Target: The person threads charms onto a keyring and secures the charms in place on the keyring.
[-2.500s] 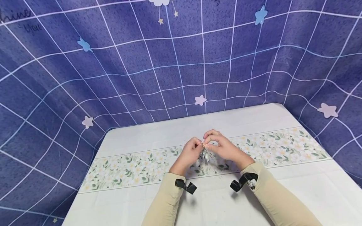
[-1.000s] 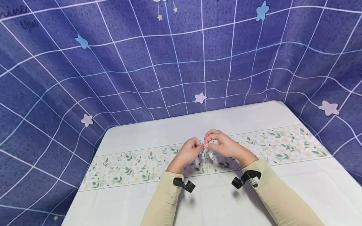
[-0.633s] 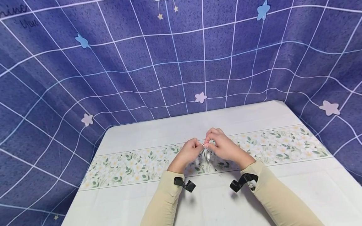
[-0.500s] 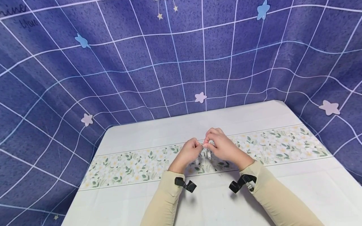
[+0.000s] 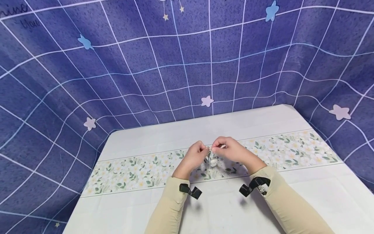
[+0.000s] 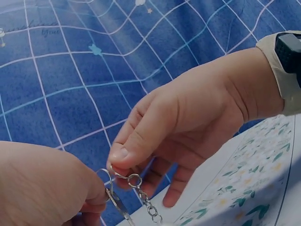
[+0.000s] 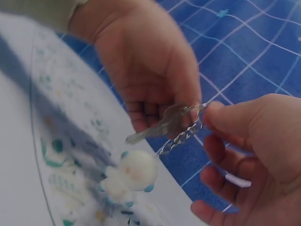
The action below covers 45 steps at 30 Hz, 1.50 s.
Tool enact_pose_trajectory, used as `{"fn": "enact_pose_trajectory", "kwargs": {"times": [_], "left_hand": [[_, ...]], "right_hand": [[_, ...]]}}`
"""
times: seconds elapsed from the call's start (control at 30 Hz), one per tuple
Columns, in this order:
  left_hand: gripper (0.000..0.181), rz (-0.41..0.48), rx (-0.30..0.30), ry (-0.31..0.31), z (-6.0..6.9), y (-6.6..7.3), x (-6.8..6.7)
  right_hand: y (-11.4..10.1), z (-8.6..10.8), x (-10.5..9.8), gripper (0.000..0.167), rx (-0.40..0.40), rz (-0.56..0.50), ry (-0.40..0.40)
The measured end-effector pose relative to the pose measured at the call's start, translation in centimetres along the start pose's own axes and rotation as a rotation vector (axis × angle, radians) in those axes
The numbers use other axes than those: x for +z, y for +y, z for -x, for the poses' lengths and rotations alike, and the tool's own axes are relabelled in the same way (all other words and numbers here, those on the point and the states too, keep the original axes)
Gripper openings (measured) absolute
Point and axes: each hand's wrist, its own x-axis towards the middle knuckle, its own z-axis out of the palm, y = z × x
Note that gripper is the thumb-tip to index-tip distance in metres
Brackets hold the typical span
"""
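L end: tabletop [image 5: 117, 211] reaches its L edge, w/ a floral band [image 5: 131, 174] running across, approx. parallel to the far edge. L hand [image 5: 195, 159] pinches the metal ring [image 6: 111, 178] beside the head of the key [image 7: 164, 125], prob. to steady that side; whether its fingers also bear on the key can't be told. Center: ring & key are held up over the band, approx. midway btwn the tabletop's L & R edges, so both hands meet in front of the body. Chain [image 7: 181, 136] drops from the ring to a white figurine [image 7: 138, 170], which dangles clear of both palms, prob. so its bulk doesn't crowd the fingertips. R hand [image 5: 232, 151] pinches the ring's R side near the chain's top link, thumb vs. index; its other fingers stand away, presumably leaving the contact pt. unobstructed. R end: band continues to the R edge.
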Motion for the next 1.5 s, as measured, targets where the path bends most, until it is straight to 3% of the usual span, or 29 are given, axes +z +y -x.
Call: {"fn": "enact_pose_trajectory", "kwargs": {"times": [0.17,0.33,0.5,0.8,1.1,1.23,1.5], "left_hand": [[0.018,-0.011,0.046,0.066,-0.1,-0.1,-0.2],[0.017,-0.010,0.115,0.133,-0.3,-0.3,-0.2],[0.014,0.009,0.131,0.159,-0.4,-0.4,-0.2],[0.012,0.121,0.099,0.139,-0.4,-0.4,-0.2],[0.012,0.292,0.063,0.081,-0.8,-1.2,0.1],[0.014,0.310,0.063,0.062,-1.1,-1.6,0.3],[0.012,0.249,0.093,0.023,-1.1,-1.7,0.7]], "right_hand": [[0.0,0.0,-0.6,0.015,0.196,-0.149,0.007],[0.2,0.0,-1.1,0.019,0.320,-0.239,-0.011],[0.2,-0.1,-1.4,0.022,0.417,-0.356,0.003],[0.7,-0.4,-1.5,0.029,0.441,-0.441,0.034],[0.9,-0.3,-1.2,0.033,0.455,-0.406,0.044],[1.0,-0.3,-1.3,0.034,0.459,-0.471,0.020],[1.1,-0.3,-1.6,0.028,0.444,-0.648,-0.046]]}}
